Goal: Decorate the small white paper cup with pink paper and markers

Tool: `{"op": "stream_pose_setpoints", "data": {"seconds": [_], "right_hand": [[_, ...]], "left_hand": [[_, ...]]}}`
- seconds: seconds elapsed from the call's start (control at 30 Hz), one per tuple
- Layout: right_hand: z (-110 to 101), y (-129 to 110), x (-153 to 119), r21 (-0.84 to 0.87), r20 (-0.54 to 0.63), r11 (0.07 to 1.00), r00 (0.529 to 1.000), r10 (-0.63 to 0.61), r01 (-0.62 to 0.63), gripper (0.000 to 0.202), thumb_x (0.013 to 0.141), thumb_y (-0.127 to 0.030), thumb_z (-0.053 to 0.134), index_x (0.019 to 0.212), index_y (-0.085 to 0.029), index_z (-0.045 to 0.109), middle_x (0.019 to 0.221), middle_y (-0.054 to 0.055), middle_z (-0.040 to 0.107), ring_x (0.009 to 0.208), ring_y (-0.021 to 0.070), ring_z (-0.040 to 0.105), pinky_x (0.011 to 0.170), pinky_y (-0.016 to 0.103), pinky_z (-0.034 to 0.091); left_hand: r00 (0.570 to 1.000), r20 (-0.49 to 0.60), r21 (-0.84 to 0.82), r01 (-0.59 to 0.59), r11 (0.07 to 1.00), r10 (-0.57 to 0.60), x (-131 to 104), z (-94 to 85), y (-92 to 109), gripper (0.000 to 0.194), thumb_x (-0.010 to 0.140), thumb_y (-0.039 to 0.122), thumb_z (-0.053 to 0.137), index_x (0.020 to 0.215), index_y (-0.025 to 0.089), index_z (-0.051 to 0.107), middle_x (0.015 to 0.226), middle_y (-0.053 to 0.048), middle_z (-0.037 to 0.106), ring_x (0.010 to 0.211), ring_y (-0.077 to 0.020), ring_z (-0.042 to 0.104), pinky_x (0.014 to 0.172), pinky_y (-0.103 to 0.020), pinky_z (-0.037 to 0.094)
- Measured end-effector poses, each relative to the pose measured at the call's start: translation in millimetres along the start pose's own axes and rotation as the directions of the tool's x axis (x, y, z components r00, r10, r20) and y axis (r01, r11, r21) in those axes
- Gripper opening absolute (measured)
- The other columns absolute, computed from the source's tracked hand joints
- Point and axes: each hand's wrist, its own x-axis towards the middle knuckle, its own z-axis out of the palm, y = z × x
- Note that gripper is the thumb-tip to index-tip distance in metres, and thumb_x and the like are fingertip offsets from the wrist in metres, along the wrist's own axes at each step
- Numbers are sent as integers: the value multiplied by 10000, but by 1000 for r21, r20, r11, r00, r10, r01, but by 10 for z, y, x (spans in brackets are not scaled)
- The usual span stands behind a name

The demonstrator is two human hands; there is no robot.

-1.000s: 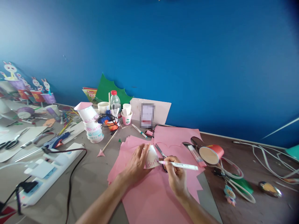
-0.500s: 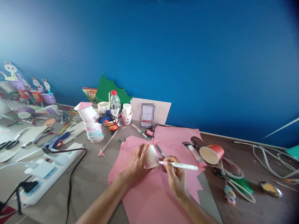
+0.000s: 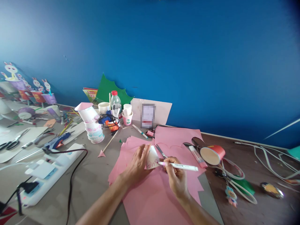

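My left hand point(image 3: 138, 161) is closed around a white paper cup point(image 3: 153, 156), which lies tilted over the pink paper point(image 3: 145, 203). Pink curls are drawn along the cup's lower edge. A white marker point(image 3: 184, 167) sits in the pinched fingers of my right hand point(image 3: 177, 179), its pink tip at the cup's right edge. Scissors point(image 3: 160, 151) lie on the paper just behind the right hand, their handles partly hidden by it. To the left stands a stack of white cups point(image 3: 92, 126) with similar patterns and a pink cone on top.
A power strip point(image 3: 56, 172) and glue gun point(image 3: 55, 143) lie on the left. At the back stand a red-capped bottle point(image 3: 115, 101) and a pink cup point(image 3: 127, 118). On the right lie a red cup point(image 3: 217, 153), a marker pack point(image 3: 197, 156) and a charm on a strap point(image 3: 231, 195).
The marker tip has shifted very slightly left at the cup's edge. Both hands otherwise keep their places.
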Motion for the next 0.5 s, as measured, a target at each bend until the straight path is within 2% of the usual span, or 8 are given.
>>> {"op": "stream_pose_setpoints", "data": {"seconds": [0.5], "right_hand": [[-5,-16,21,-14,4,1000,1000,-19,20,314,929,-468,566,761,-205,607,631,-12,552,558,135,486,521,252,406]], "left_hand": [[1000,6,-27,15,1000,-14,8,-2,12,908,813,188,670,1529,178,112,1314,-206,489,1219,-364,526,973,-515,523]]}}
